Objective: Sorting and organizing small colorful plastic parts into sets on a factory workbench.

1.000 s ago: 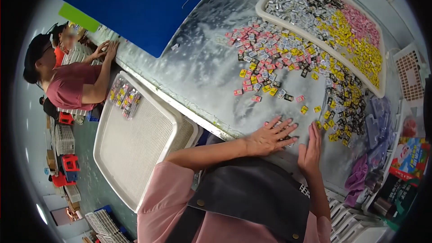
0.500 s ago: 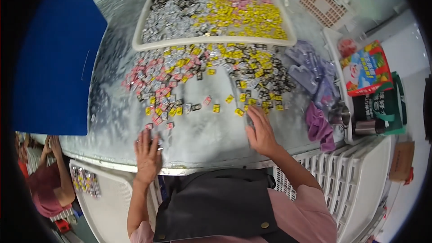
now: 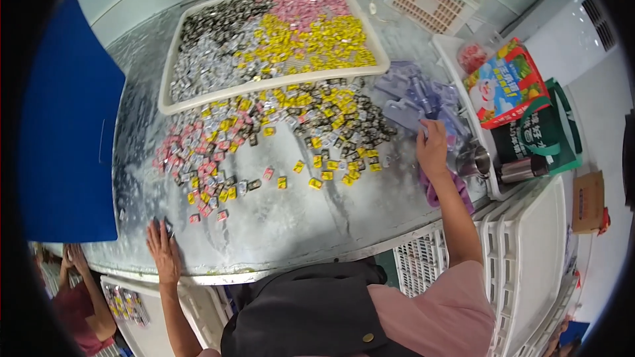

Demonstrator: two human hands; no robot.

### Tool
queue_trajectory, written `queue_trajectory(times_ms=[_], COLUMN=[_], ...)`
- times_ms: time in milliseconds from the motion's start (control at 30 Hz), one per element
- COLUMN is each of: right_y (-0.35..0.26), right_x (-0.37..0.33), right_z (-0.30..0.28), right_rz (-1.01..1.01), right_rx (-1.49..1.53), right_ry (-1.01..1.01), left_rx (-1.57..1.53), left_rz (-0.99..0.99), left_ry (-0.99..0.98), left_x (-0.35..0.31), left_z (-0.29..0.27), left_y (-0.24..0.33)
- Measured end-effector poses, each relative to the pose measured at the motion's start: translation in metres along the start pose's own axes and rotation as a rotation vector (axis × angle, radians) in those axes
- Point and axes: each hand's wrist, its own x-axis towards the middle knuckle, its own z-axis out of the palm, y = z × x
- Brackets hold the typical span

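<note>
Small wrapped pieces (image 3: pixel 337 119) in yellow, black, silver and pink, like wrapped candies, lie scattered over the metal table (image 3: pixel 278 231). My left hand (image 3: pixel 164 252) rests open near the table's front left edge, fingers stretched out, with a small shiny dark scrap beside the fingertips. On the right, my right hand (image 3: pixel 433 149) reaches to the near side of some purple see-through plastic pieces (image 3: pixel 413 102). Its fingers look apart and lie at their edge; whether they touch them I cannot tell. A crumpled purple cloth (image 3: pixel 433 192) lies partly behind my right wrist.
A white tray (image 3: pixel 274 84) of sorted pieces stands at the back. To the right are a white basket (image 3: pixel 423 0), a metal cup (image 3: pixel 473 160), a colourful bag (image 3: pixel 506 86) and stacked white crates (image 3: pixel 522 251). A blue panel (image 3: pixel 66 132) stands left; a co-worker's arm (image 3: pixel 92 291) shows below it.
My right hand has left the scattered pieces and moved right to the purple plastic. My left hand has shifted left, away from the pieces. The view has turned toward the right.
</note>
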Motion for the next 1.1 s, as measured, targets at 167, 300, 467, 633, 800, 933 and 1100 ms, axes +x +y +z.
queue_trajectory(times_ms=[167, 300, 467, 633, 800, 933, 1100], right_y=[0.026, -0.018, -0.017, 0.024, -0.044, -0.176, -0.261], right_x=[-0.008, -0.032, -0.081, -0.083, -0.037, -0.050, -0.081], right_z=[-0.019, -0.036, -0.008, -0.004, -0.027, 0.003, 0.050], right_rz=[0.101, 0.378, 0.117, 0.241, 0.311, 0.087, -0.301], right_rx=[-0.041, 0.266, -0.103, 0.093, 0.384, 0.570, 0.703], right_ry=[-0.011, -0.477, -0.368, -0.303, -0.361, -0.640, -0.656], left_rx=[0.013, -0.125, -0.220, -0.429, -0.301, -0.235, -0.200], left_rz=[0.001, 0.043, 0.128, 0.113, 0.043, 0.028, 0.067], left_ry=[0.092, 0.168, 0.184, 0.173, 0.156, 0.209, 0.279], left_x=[0.009, 0.009, 0.006, -0.002, 0.011, 0.041, 0.081], left_z=[0.000, -0.027, -0.020, -0.011, 0.005, 0.019, 0.034], left_y=[0.008, 0.059, 0.105, 0.131, 0.162, 0.198, 0.232])
